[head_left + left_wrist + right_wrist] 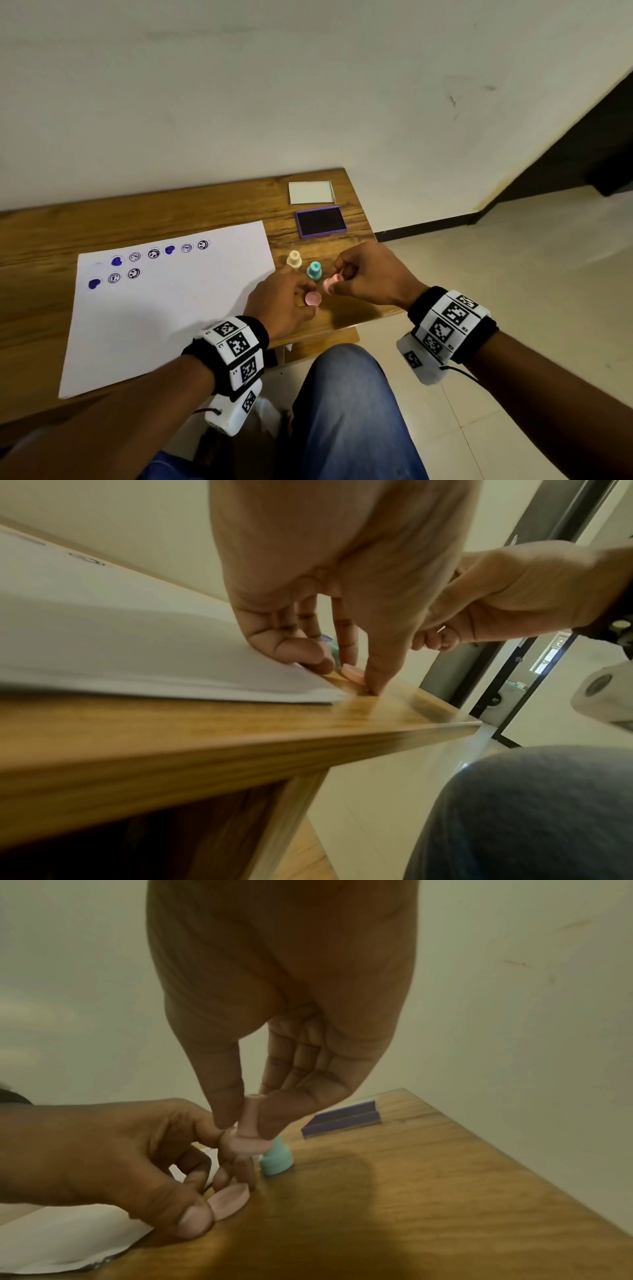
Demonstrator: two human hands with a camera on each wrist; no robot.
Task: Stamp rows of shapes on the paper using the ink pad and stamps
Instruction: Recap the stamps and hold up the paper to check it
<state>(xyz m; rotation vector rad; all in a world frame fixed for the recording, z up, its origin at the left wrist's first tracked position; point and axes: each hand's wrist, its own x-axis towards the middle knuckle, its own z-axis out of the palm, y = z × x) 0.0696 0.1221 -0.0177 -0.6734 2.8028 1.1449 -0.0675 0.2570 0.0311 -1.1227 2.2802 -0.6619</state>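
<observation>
pink stamp [248,1133]: light, rigid, grip neck | right hand [370,274] pinches it beside teal stamp [313,270] | left hand [281,301] pinches pink cap [312,298] on counter [137,212]

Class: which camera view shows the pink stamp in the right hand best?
The right wrist view: the pink stamp shows whole, pinched at its stem by the right hand. The head view shows only part of it; the left wrist view hides it.

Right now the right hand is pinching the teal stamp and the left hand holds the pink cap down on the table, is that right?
Not quite. The right hand pinches the pink stamp, not the teal stamp, which stands untouched on the table, as the right wrist view shows. The left hand does hold the pink cap down.
</observation>
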